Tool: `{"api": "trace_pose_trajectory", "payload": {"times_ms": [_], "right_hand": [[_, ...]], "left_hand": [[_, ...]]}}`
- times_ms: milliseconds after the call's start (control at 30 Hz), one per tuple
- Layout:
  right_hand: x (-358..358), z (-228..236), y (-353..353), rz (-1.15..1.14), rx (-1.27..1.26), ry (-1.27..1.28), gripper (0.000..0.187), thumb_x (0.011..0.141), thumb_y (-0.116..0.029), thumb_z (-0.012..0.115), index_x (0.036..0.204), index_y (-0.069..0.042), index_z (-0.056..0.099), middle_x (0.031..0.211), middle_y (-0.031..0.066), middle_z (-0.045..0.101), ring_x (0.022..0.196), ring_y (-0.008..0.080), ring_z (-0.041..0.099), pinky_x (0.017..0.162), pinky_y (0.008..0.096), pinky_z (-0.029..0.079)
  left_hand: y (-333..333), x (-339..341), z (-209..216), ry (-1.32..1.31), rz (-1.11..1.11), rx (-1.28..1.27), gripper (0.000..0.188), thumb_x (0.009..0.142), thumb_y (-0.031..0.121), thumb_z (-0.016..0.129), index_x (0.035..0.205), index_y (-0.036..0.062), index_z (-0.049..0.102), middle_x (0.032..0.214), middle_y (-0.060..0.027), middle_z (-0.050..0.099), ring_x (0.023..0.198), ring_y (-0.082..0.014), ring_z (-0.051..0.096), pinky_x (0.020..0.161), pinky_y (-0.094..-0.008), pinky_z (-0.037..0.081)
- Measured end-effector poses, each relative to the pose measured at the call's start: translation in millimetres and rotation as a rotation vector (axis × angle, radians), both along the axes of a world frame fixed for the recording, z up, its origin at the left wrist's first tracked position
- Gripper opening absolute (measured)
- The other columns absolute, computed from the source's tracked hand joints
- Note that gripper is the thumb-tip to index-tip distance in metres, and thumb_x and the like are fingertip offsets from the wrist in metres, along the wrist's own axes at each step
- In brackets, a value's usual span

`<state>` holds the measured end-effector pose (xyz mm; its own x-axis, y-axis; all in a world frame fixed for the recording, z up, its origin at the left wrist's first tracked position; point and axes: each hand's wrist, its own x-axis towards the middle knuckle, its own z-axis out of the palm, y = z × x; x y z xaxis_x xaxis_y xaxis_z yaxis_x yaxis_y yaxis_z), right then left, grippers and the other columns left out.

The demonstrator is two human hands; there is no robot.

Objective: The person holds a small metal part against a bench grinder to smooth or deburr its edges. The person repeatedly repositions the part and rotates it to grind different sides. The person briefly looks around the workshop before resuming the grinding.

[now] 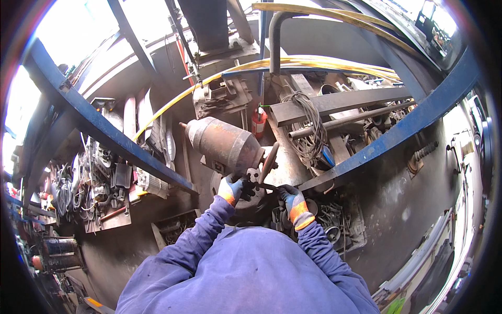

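Motor housing (222, 144) is metal, matt, rough with rust; dark bar (268, 186) looks like dull metal. Gloves (298, 205) knit cloth, fingers (286, 194) dark, matt; jacket (256, 272) soft matt cloth. Fire extinguisher (259, 124) glossy, blue beam (384, 144) scuffed painted metal, floor (387, 209) matt, stained.

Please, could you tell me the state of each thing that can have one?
Bar: dark, held
Right hand: gloved, closed on the bar
Left hand: gloved, curled, grip unclear
Cylinder: rusty, tilted
Cable: looped, draped over a beam
Extinguisher: seemingly upright
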<state>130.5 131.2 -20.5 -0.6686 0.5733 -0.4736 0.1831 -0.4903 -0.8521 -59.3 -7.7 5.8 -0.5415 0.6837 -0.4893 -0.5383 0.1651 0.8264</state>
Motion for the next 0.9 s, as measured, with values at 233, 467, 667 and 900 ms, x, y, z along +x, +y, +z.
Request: {"api": "trace_pose_trajectory", "payload": {"times_ms": [233,467,667,900], "right_hand": [[11.4,-20.6,4.0,-0.095,0.165,0.019,0.013,0.093,-0.014,0.064,0.097,-0.005,0.071,0.070,-0.0051,0.059,0.052,0.0048,0.044,0.048,0.0220,0.037],[7.0,-8.9,1.4,-0.102,0.244,0.023,0.012,0.093,-0.016,0.063,0.094,-0.007,0.071,0.062,-0.0055,0.053,0.047,0.0052,0.040,0.044,0.0239,0.032],[-3.3,-8.3,-6.8,-0.129,0.137,0.027,0.011,0.093,-0.017,0.063,0.092,-0.009,0.071,0.059,-0.0061,0.050,0.043,0.0051,0.036,0.040,0.0248,0.027],[-10.5,-32.8,-5.2,-0.026,0.175,0.065,0.018,0.093,-0.012,0.061,0.102,0.002,0.069,0.089,0.0060,0.070,0.080,0.0135,0.059,0.076,0.0265,0.047]], "left_hand": [[14.4,6.4,-0.6,-0.054,-0.048,-0.013,0.021,0.092,0.012,0.056,0.108,-0.0014,0.059,0.080,-0.0178,0.069,0.060,-0.0279,0.069,0.045,-0.0355,0.053],[17.4,5.4,11.3,0.069,-0.031,-0.101,0.018,0.090,0.012,0.059,0.101,-0.0018,0.064,0.077,-0.0139,0.068,0.057,-0.0226,0.067,0.046,-0.0336,0.053],[8.0,-1.1,-6.2,0.142,0.021,-0.057,0.020,0.088,0.013,0.063,0.100,-0.0019,0.068,0.078,-0.0114,0.068,0.059,-0.0200,0.066,0.049,-0.0312,0.051],[-1.6,-3.1,5.9,0.173,0.023,-0.039,0.022,0.090,0.015,0.063,0.104,-0.0019,0.066,0.078,-0.0111,0.068,0.060,-0.0196,0.065,0.049,-0.0306,0.050]]}}
